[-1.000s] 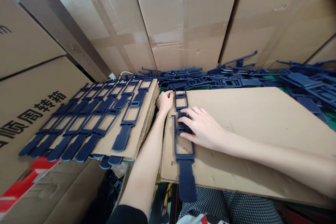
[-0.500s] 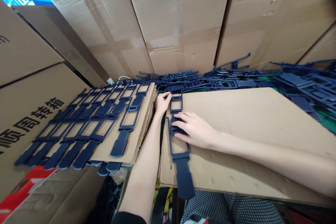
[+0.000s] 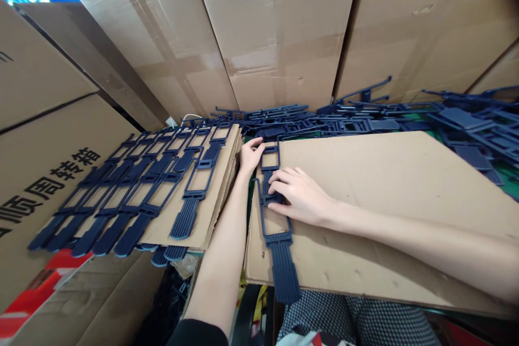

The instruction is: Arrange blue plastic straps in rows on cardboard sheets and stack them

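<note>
A long dark blue plastic bracket point(image 3: 286, 270), with open frames and a ribbed paddle at its near end, lies on the left part of a cardboard sheet point(image 3: 365, 184). The paddle juts over the sheet's front edge. My right hand point(image 3: 300, 197) comes in from the right, its curled fingers gripping the bracket's middle piece; the fingertips are partly hidden. At the bracket's far end, my left hand point(image 3: 250, 157) has thumb and index finger pinched at the left side of the upper frame.
On the left, a cardboard stack point(image 3: 225, 189) carries several similar brackets point(image 3: 138, 189) in a row. More dark blue parts point(image 3: 284, 116) are heaped along the back and right. Tall cardboard boxes point(image 3: 279, 27) wall off the far side. A person's checked-cloth lap point(image 3: 324, 313) is below.
The fingers of my right hand have drawn in and curl more over the bracket's middle. My left hand stays at the far end. The view has shifted slightly.
</note>
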Action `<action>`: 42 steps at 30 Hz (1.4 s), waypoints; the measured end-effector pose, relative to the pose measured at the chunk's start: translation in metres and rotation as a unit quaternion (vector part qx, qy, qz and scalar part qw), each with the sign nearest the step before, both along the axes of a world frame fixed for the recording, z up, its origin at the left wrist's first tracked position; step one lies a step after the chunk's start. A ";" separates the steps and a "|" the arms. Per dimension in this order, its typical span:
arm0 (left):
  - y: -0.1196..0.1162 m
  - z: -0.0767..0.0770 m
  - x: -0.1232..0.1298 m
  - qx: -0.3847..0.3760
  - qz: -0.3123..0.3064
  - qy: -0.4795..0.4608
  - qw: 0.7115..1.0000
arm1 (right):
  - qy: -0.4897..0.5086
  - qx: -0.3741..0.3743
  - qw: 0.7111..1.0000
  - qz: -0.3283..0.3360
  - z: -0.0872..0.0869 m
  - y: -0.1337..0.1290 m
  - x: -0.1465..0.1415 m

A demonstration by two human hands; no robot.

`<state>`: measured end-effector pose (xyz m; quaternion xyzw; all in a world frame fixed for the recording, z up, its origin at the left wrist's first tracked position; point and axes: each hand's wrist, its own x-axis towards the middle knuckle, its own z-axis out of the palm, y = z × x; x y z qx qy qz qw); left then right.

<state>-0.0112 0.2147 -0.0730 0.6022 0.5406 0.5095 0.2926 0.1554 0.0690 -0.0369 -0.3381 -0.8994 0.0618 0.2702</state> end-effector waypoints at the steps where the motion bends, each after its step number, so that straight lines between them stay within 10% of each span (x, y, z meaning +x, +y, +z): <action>1: 0.001 0.000 0.000 0.000 -0.001 -0.005 1.000 | -0.005 0.002 1.000 -0.005 0.000 0.000 -0.001; 22: 0.005 -0.004 -0.001 0.009 -0.007 -0.021 1.000 | -0.010 0.009 1.000 -0.021 0.014 0.009 0.006; 33: 0.007 -0.007 -0.002 0.019 0.007 -0.009 1.000 | -0.181 -0.025 0.926 -0.330 0.044 0.103 0.141; 42: 0.006 -0.007 -0.003 0.013 0.030 0.019 0.999 | -0.232 -0.004 0.930 -0.285 0.015 0.143 0.118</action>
